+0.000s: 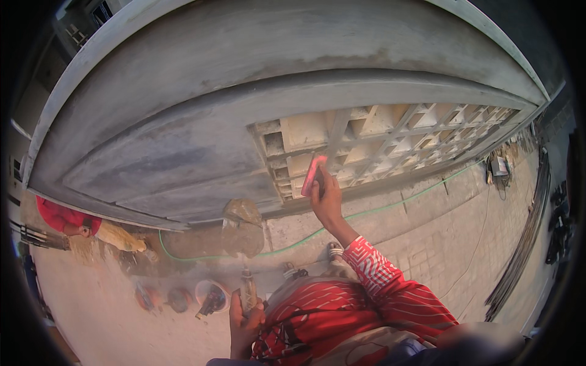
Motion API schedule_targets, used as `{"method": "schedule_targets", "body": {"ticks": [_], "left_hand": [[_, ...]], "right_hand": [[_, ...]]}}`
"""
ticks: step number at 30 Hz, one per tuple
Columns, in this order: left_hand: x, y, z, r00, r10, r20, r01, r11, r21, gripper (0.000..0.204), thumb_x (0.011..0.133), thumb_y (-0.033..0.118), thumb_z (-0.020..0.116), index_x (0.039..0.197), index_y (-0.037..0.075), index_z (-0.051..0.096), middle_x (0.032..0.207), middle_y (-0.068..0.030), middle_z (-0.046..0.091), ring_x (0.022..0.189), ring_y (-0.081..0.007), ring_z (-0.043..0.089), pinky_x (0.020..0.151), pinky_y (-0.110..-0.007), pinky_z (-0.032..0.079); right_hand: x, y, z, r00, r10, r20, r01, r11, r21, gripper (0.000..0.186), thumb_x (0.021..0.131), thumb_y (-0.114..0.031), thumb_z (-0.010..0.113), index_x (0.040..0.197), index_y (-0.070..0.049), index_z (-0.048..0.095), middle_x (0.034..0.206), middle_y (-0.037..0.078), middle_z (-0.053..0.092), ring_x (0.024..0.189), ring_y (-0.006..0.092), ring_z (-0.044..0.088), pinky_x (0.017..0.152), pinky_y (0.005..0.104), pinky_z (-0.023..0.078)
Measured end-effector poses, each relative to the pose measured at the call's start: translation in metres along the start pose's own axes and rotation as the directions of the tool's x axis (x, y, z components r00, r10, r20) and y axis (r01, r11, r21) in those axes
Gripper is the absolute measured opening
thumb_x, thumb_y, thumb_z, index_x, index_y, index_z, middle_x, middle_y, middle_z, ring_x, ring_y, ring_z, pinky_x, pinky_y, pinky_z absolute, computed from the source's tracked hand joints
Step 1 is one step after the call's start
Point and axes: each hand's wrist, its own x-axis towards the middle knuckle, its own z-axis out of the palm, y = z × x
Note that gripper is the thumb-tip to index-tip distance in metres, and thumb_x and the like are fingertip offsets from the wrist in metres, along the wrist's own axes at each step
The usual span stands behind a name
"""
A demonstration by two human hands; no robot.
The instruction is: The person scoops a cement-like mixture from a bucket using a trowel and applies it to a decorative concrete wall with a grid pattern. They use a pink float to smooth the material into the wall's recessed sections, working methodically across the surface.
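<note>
My right hand (328, 200) is raised to the wall, its fingers wrapped round a flat red float (313, 175). The float is at the left part of a lattice of pale openwork blocks (305, 131) set in the grey plastered wall (165, 152). Whether its face touches the blocks, I cannot tell. Low in front of me, my left hand (246, 320) is closed round a slim, upright, brownish bottle (248, 290) with a narrow top. Part of the bottle is hidden by the fingers.
A green hose (293, 245) runs along the wall's foot, past a wet mortar heap (242, 213). A white bucket (213, 295) with tools and dark tubs (178, 299) stand at lower left. A person in red (61, 215) is at far left. Long rods (519, 244) lie right.
</note>
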Motion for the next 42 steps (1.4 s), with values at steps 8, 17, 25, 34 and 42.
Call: {"method": "schedule_targets", "body": {"ticks": [8,17,25,34,42], "left_hand": [[-0.001,0.002,0.004,0.999,-0.029,0.014,0.028,0.999,0.025,0.035,0.092,0.006,0.060,0.123,0.001,0.045,0.089,-0.0062,0.056,0.061,-0.0098,0.051,0.053,-0.025,0.043],[-0.005,-0.008,0.001,0.997,-0.078,0.012,0.078,0.997,-0.001,0.039,0.091,0.005,0.061,0.127,0.003,0.044,0.090,-0.0056,0.057,0.062,-0.0091,0.053,0.052,-0.024,0.043],[-0.009,-0.006,0.006,0.997,-0.075,-0.002,0.075,0.997,-0.018,0.038,0.091,0.003,0.060,0.126,0.003,0.044,0.092,-0.0059,0.057,0.061,-0.0089,0.053,0.051,-0.025,0.043],[-0.008,-0.010,0.007,0.998,-0.062,0.008,0.062,0.998,-0.020,0.038,0.092,0.003,0.059,0.127,0.002,0.044,0.092,-0.0063,0.057,0.061,-0.0094,0.053,0.052,-0.024,0.043],[-0.009,-0.011,0.004,0.995,-0.095,-0.009,0.094,0.995,-0.009,0.038,0.092,0.003,0.059,0.127,0.002,0.044,0.091,-0.0059,0.056,0.062,-0.0092,0.053,0.052,-0.024,0.043]], "right_hand": [[0.001,0.018,-0.001,0.998,-0.020,0.061,0.029,0.990,-0.136,0.053,0.097,-0.015,0.059,0.147,-0.008,0.043,0.110,0.024,0.056,0.093,0.0457,0.063,0.077,0.0511,0.054],[0.012,0.021,0.008,0.997,0.026,0.076,-0.009,0.977,-0.214,0.055,0.097,-0.017,0.061,0.147,-0.010,0.041,0.109,0.024,0.056,0.087,0.0468,0.063,0.073,0.0537,0.054],[-0.005,0.019,-0.007,0.994,-0.079,0.080,0.100,0.943,-0.316,0.051,0.098,-0.020,0.060,0.144,-0.005,0.044,0.105,0.022,0.057,0.076,0.0428,0.067,0.061,0.0494,0.057],[0.017,0.019,0.009,0.994,-0.081,0.073,0.102,0.929,-0.355,0.047,0.098,-0.020,0.059,0.140,-0.004,0.046,0.105,0.020,0.057,0.073,0.0408,0.067,0.060,0.0477,0.058],[0.005,0.046,-0.002,0.986,-0.161,0.043,0.165,0.908,-0.386,0.046,0.097,-0.018,0.060,0.139,-0.005,0.049,0.103,0.019,0.059,0.072,0.0392,0.068,0.061,0.0462,0.059]]}}
